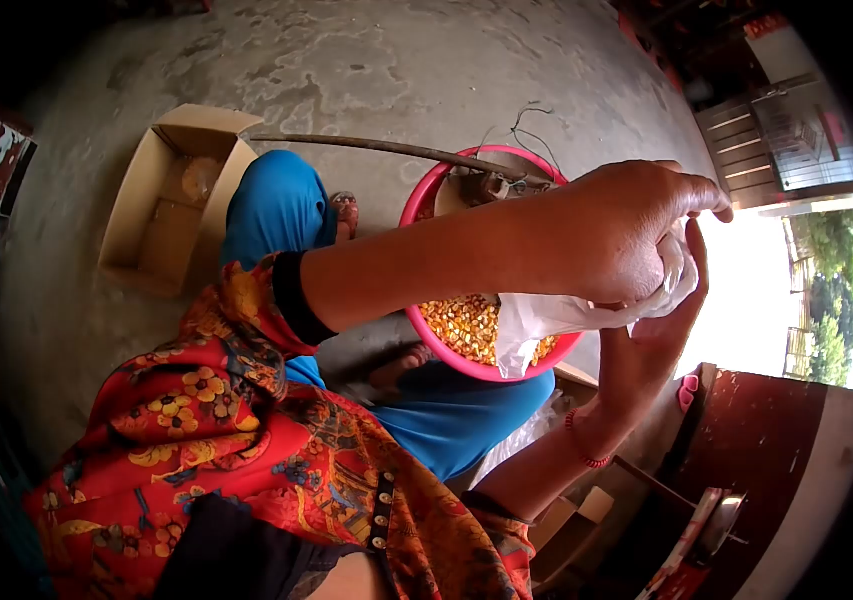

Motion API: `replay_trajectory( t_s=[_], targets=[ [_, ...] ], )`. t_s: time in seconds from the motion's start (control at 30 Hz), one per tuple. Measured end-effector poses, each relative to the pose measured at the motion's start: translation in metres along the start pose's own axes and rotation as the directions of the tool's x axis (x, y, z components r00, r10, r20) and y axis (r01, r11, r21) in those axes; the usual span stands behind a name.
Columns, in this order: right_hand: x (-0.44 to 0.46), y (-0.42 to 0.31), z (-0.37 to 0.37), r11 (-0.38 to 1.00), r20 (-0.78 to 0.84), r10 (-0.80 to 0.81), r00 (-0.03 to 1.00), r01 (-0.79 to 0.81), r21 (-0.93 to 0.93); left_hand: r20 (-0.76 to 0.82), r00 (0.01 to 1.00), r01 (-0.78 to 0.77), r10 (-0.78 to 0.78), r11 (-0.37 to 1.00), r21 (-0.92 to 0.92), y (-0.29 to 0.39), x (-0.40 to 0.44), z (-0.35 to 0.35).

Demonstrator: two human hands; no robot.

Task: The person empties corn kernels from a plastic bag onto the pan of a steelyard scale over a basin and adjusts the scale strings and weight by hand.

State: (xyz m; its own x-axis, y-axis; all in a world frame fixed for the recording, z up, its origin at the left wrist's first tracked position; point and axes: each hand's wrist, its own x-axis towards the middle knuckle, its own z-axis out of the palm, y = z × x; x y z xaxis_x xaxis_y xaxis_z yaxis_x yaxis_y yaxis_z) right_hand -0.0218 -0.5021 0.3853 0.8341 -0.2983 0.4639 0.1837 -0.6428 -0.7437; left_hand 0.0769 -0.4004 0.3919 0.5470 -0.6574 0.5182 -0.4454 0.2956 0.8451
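Observation:
Both of my hands are raised together above the basin, holding a thin white plastic bag (537, 322) bunched between them. My left hand (637, 225) is on top, its fingers closed round the bag. Beneath it, my right hand (662, 335), with a red bead bracelet at the wrist, is closed on the bag too; its fingers are partly hidden. The loose end of the bag hangs over a pink basin (414, 212) of yellow corn kernels (462, 325). A long wooden stick (367, 145) leads to a wooden piece at the basin's far side, partly hidden by my left arm.
An open cardboard box (132, 235) stands on the concrete floor (347, 60) at the left. My blue-trousered legs (282, 200) are bent beside the basin. Another cardboard box (572, 520) lies at the lower right, near a dark red panel (762, 430). A bright doorway is at the right.

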Motion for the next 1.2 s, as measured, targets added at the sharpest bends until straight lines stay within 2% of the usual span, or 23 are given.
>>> replay_trajectory(
  t_s=[0.03,0.1,0.13,0.17,0.23,0.3,0.37,0.43,0.5,0.57,0.6,0.63,0.7,0.73,0.77,0.83,0.87,0.9,0.97,1.0,1.07,1.17,1.2],
  targets=[
    [-0.003,0.000,0.002,0.998,-0.078,0.050,0.996,-0.053,-0.035,-0.066,0.994,-0.078,0.083,0.994,0.072,-0.003,-0.002,0.006],
    [-0.007,0.010,-0.002,0.974,-0.208,0.136,0.969,-0.091,0.208,0.069,0.998,-0.004,0.006,1.000,-0.028,0.009,-0.008,-0.002],
    [-0.010,0.011,-0.015,0.990,-0.258,0.143,0.955,-0.136,0.045,0.066,0.998,-0.004,0.005,1.000,-0.025,0.006,-0.010,-0.008],
    [-0.008,0.012,-0.018,0.992,-0.370,0.117,0.921,-0.129,-0.009,0.076,0.993,-0.095,0.091,0.995,0.042,-0.003,-0.012,-0.016],
    [-0.012,0.024,-0.037,0.988,-0.364,0.110,0.925,-0.060,0.146,0.088,0.980,-0.187,0.177,0.976,0.110,-0.024,-0.023,-0.023],
    [-0.011,0.024,-0.040,0.975,-0.419,0.143,0.897,-0.055,0.215,0.219,0.976,-0.058,-0.019,0.939,0.338,-0.058,-0.043,-0.020],
    [-0.012,0.021,-0.036,0.963,-0.403,0.157,0.902,-0.049,0.266,0.275,0.931,0.035,-0.241,0.808,0.589,-0.079,-0.068,0.003],
    [-0.017,0.009,-0.027,0.963,-0.282,0.156,0.947,-0.083,0.256,0.215,0.942,0.092,-0.259,0.812,0.576,-0.105,-0.074,0.031],
    [-0.023,0.000,-0.017,0.959,-0.225,0.144,0.964,-0.080,0.273,0.050,0.990,0.088,-0.129,0.868,0.489,-0.124,-0.067,0.053],
    [-0.033,-0.020,-0.018,0.995,-0.017,0.049,0.999,-0.047,0.092,0.007,1.000,0.025,-0.027,0.987,0.160,-0.136,-0.054,0.066],
    [-0.036,-0.013,-0.029,0.988,0.098,-0.103,0.990,0.113,-0.103,-0.001,1.000,0.026,-0.026,0.987,0.160,-0.141,-0.050,0.070],
    [-0.040,-0.008,-0.032,0.974,0.093,-0.163,0.982,0.175,-0.143,0.067,0.995,0.067,-0.081,0.980,0.188,-0.147,-0.047,0.073],
    [-0.049,0.002,-0.039,0.998,-0.244,-0.023,0.969,0.009,-0.057,0.130,0.982,0.108,-0.139,0.969,0.222,-0.154,-0.044,0.074],
    [-0.052,0.014,-0.057,0.994,-0.295,0.084,0.952,-0.059,0.092,0.076,0.983,0.160,-0.165,0.985,0.066,-0.157,-0.044,0.076],
    [-0.054,0.029,-0.066,0.997,-0.356,0.077,0.931,-0.080,0.007,0.026,0.980,0.199,-0.197,0.975,-0.094,-0.158,-0.043,0.078],
    [-0.073,0.066,-0.080,0.988,-0.145,0.146,0.979,-0.152,-0.027,0.027,0.988,0.152,-0.150,0.978,-0.144,-0.157,-0.042,0.085],
    [-0.093,0.121,-0.096,0.988,-0.019,0.151,0.988,-0.151,-0.010,0.029,0.994,0.105,-0.101,0.976,-0.192,-0.156,-0.043,0.090],
    [-0.099,0.126,-0.082,0.978,0.037,0.205,0.978,-0.204,-0.046,0.033,0.994,0.108,-0.104,0.975,-0.193,-0.151,-0.043,0.096],
    [-0.110,0.133,-0.054,0.959,0.058,0.255,0.965,-0.245,-0.143,-0.058,0.992,-0.105,0.108,0.993,0.052,-0.137,-0.040,0.107],
    [-0.112,0.132,-0.041,0.954,0.037,0.247,0.968,-0.236,-0.187,-0.054,0.993,-0.105,0.107,0.993,0.052,-0.127,-0.038,0.104],
    [-0.108,0.129,-0.023,0.934,-0.062,0.208,0.976,-0.217,-0.282,0.070,0.987,-0.157,0.148,0.978,0.141,-0.111,-0.038,0.097],
    [-0.099,0.125,-0.011,0.878,-0.211,0.158,0.965,-0.235,-0.417,0.056,0.988,-0.152,0.143,0.969,0.194,-0.120,-0.033,0.108],
    [-0.097,0.125,-0.010,0.852,-0.249,0.151,0.957,-0.253,-0.458,0.119,0.982,-0.177,0.149,0.943,0.282,-0.117,-0.030,0.100]
  ],
)
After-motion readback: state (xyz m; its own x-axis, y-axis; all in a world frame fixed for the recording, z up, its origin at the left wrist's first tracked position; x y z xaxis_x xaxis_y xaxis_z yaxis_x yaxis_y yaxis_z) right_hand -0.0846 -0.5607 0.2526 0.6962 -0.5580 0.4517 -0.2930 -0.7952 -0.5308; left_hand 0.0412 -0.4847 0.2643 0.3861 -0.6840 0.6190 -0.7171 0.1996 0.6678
